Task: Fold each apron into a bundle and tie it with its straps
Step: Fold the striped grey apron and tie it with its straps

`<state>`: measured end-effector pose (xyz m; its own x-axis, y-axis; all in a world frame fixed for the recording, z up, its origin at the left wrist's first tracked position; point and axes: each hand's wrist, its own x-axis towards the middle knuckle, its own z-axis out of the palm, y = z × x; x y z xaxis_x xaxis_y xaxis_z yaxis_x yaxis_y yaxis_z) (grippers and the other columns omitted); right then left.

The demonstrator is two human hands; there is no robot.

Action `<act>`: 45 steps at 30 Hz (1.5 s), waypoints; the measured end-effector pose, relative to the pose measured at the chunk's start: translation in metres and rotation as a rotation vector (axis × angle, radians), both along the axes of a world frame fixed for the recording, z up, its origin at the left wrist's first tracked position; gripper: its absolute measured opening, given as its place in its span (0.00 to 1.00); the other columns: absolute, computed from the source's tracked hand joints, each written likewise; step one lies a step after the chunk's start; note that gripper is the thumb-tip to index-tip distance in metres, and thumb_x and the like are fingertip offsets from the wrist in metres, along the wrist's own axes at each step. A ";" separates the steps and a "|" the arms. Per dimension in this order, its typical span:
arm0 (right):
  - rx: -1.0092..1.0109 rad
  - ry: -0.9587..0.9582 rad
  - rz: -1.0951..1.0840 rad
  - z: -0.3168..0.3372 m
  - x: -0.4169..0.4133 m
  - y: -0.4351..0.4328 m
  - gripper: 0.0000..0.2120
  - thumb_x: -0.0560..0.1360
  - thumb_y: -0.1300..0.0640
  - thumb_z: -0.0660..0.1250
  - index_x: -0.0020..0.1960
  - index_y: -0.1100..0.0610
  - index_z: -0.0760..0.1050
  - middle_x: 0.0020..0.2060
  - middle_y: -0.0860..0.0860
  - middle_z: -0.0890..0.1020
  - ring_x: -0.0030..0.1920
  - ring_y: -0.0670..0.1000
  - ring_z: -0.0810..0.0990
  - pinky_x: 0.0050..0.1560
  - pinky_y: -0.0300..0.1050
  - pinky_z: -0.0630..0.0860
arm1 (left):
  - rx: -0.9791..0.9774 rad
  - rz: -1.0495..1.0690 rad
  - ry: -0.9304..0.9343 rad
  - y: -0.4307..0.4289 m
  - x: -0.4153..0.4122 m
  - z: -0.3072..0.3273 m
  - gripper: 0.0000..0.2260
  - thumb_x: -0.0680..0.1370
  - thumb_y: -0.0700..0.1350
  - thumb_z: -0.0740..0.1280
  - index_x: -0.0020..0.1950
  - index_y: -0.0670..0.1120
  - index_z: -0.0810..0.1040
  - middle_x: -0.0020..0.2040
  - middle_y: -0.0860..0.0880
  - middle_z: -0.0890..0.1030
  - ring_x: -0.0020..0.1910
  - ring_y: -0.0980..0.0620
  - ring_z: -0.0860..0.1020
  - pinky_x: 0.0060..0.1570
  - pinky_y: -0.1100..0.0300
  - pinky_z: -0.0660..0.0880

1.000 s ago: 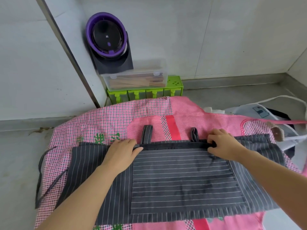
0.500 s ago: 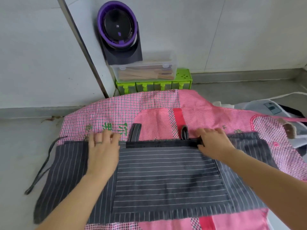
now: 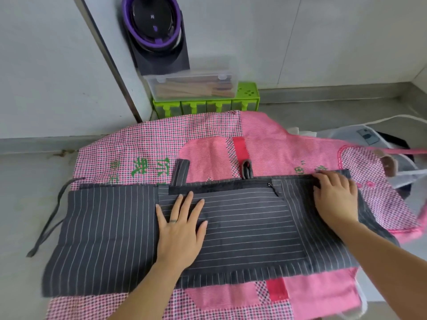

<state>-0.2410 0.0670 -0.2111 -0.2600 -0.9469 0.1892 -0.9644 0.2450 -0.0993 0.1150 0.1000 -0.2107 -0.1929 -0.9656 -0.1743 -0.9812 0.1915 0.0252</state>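
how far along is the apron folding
Done: the grey striped apron lies spread as a wide band on the pink apron. In hand: the left hand presses flat on its pocket panel and the right hand rests at its upper right edge. Left: no bundle yet, its strap trails loose at the left, and the pink apron lies unfolded.

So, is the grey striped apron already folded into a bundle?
Not bundled: the grey apron lies flat on the pink apron, strap loose.

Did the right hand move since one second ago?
Yes. The right hand slid rightward on the grey apron, away from its strap loop.
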 end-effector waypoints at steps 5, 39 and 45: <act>0.128 0.106 -0.071 0.017 -0.015 -0.015 0.11 0.78 0.58 0.61 0.58 0.57 0.78 0.56 0.56 0.79 0.58 0.60 0.70 0.58 0.55 0.63 | -0.005 0.004 -0.004 0.000 0.000 0.000 0.29 0.81 0.59 0.38 0.70 0.52 0.71 0.72 0.46 0.70 0.71 0.44 0.68 0.64 0.28 0.59; 0.385 0.251 0.683 0.028 0.105 0.109 0.38 0.74 0.62 0.65 0.75 0.63 0.46 0.76 0.58 0.51 0.76 0.56 0.52 0.75 0.55 0.48 | 0.270 0.034 -0.123 0.073 0.067 0.042 0.36 0.80 0.35 0.56 0.77 0.51 0.35 0.78 0.47 0.35 0.78 0.46 0.41 0.75 0.48 0.43; 1.173 -0.061 0.553 0.095 0.095 0.054 0.09 0.77 0.62 0.58 0.56 0.60 0.72 0.43 0.52 0.75 0.40 0.49 0.73 0.42 0.42 0.71 | 0.788 -0.032 -0.214 0.030 0.064 0.123 0.14 0.79 0.40 0.55 0.60 0.42 0.75 0.53 0.46 0.78 0.42 0.54 0.73 0.38 0.62 0.69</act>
<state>-0.1457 0.1207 -0.1163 0.2376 -0.5226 -0.8188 -0.9665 -0.2113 -0.1456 0.1790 0.1298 -0.0877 -0.1040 -0.5385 -0.8362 -0.9744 0.2237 -0.0228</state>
